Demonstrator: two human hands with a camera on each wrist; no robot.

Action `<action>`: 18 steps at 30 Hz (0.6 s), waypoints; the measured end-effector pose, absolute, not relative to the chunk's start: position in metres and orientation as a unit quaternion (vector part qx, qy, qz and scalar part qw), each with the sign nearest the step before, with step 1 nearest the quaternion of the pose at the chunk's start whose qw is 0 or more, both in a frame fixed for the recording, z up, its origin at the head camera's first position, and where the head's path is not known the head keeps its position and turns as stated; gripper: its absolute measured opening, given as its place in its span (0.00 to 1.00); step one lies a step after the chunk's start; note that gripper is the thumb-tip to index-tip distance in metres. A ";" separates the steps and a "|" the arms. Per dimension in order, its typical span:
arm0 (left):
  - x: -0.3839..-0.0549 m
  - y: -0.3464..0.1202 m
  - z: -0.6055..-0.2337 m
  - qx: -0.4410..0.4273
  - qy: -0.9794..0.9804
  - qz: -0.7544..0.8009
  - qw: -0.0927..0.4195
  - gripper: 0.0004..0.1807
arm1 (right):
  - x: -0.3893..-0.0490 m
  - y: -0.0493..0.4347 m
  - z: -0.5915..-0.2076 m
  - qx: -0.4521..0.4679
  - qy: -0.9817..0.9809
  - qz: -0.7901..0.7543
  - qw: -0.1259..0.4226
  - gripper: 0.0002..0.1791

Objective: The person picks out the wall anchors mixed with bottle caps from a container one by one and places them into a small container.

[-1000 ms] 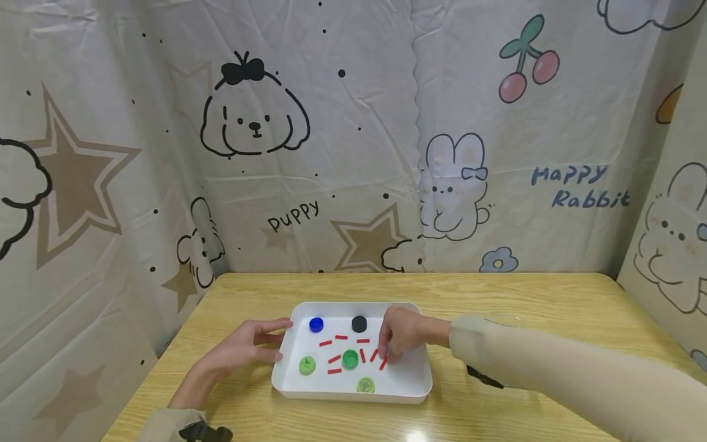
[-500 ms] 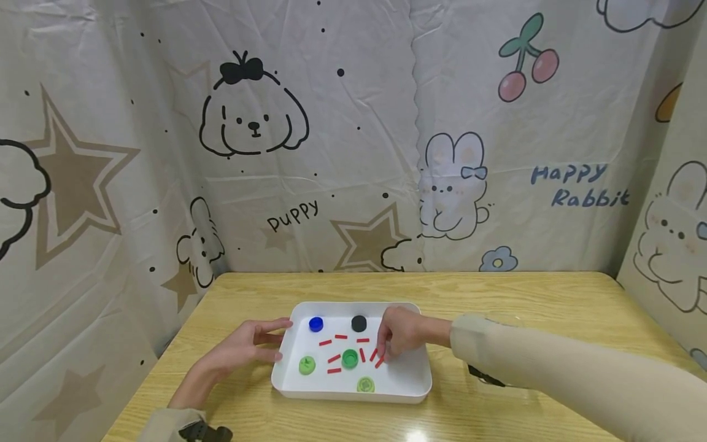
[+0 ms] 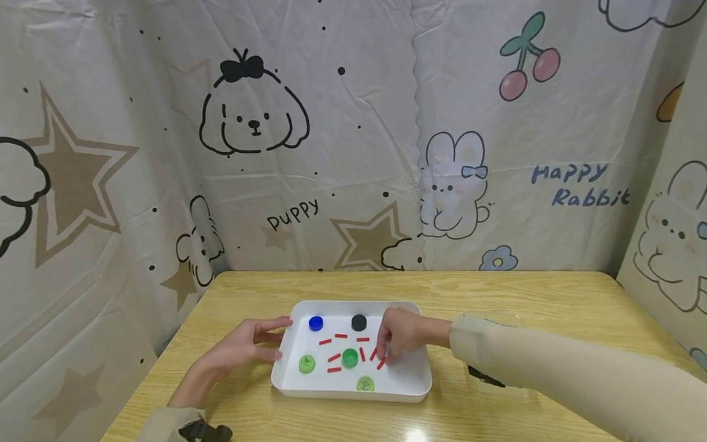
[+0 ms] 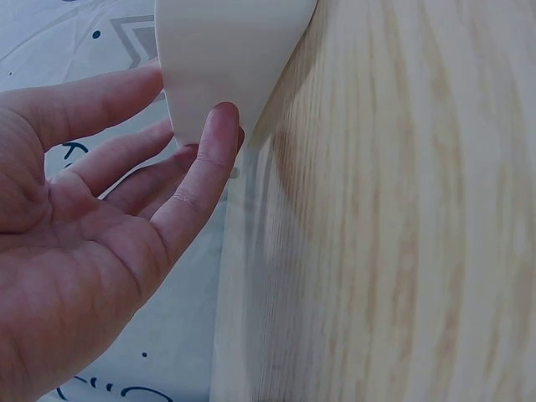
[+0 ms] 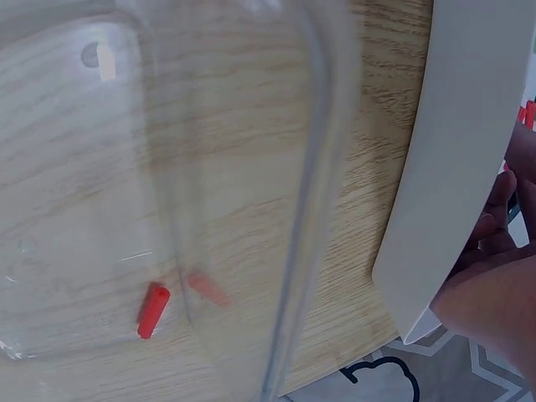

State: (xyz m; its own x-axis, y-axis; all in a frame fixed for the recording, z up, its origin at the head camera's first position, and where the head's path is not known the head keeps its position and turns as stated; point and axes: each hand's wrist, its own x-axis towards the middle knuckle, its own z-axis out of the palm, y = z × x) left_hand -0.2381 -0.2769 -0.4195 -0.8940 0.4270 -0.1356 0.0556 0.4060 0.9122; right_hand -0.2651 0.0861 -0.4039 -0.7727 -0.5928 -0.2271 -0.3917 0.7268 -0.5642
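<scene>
In the head view a white tray (image 3: 315, 393) holds several short red sticks (image 3: 334, 369), a blue cap (image 3: 316, 323), a black cap (image 3: 359, 322), a green cap (image 3: 350, 358) and two light green round pieces (image 3: 307, 364). My left hand (image 3: 248, 347) touches the tray's left side from outside, fingers fairly straight; the left wrist view shows fingertips (image 4: 222, 117) against the wall. Inside the tray on the right, my right hand (image 3: 400, 331) has curled fingers and pinches a red stick (image 3: 381, 363). The exact contact is partly hidden.
A clear plastic box (image 5: 314, 167) stands right of the tray, with a red stick (image 5: 153, 311) lying in it. The right forearm (image 3: 530, 356) passes over it. Under everything is a wooden table (image 3: 265, 288); a printed curtain (image 3: 353, 123) hangs behind.
My right hand has moved very slightly left, and the red stick at its fingertips has shifted a little. The left hand and the tray stay in place.
</scene>
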 end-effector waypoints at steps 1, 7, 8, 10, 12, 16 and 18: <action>-0.238 -0.277 -0.419 0.148 0.820 0.524 0.176 0.40 | -0.265 0.086 -0.404 -0.272 0.907 -0.250 0.201 0.12; -0.238 -0.276 -0.419 0.150 0.824 0.519 0.172 0.40 | -0.266 0.088 -0.403 -0.281 0.904 -0.244 0.209 0.12; -0.238 -0.276 -0.419 0.150 0.824 0.519 0.172 0.40 | -0.266 0.088 -0.402 -0.284 0.903 -0.243 0.210 0.12; -0.237 -0.276 -0.419 0.150 0.823 0.520 0.173 0.40 | -0.267 0.090 -0.400 -0.294 0.901 -0.243 0.207 0.12; -0.237 -0.276 -0.419 0.150 0.822 0.522 0.173 0.40 | -0.268 0.092 -0.398 -0.305 0.899 -0.245 0.200 0.12; -0.237 -0.276 -0.419 0.151 0.821 0.523 0.172 0.40 | -0.270 0.097 -0.392 -0.332 0.888 -0.260 0.185 0.10; -0.237 -0.276 -0.419 0.151 0.821 0.523 0.171 0.40 | -0.271 0.101 -0.389 -0.341 0.881 -0.273 0.182 0.09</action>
State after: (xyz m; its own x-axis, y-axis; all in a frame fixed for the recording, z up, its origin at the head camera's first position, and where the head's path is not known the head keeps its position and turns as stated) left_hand -0.2370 -0.2763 -0.4195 -0.8961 0.4264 -0.1235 0.0687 0.4081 0.9104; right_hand -0.2707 0.1010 -0.3894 -0.7016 -0.6997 -0.1348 -0.5008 0.6187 -0.6054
